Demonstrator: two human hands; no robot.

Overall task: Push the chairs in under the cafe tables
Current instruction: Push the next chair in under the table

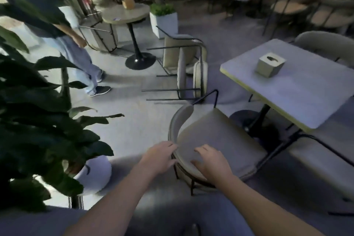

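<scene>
A beige padded chair (220,136) with a curved backrest and thin black legs stands just in front of me, its seat pointing toward the square white cafe table (298,90) at the right. My left hand (161,156) rests against the outer rim of the backrest, fingers spread. Fingers apart, my right hand (210,161) lies on the near edge of the seat. Neither hand is closed around the chair. The seat sits mostly outside the table's edge.
Two beige chairs (183,63) lie tipped over on the floor ahead. A round table (124,13) stands behind them. A person (76,50) walks at the left. A large potted plant (38,111) crowds my left side. A tissue box (270,64) sits on the square table.
</scene>
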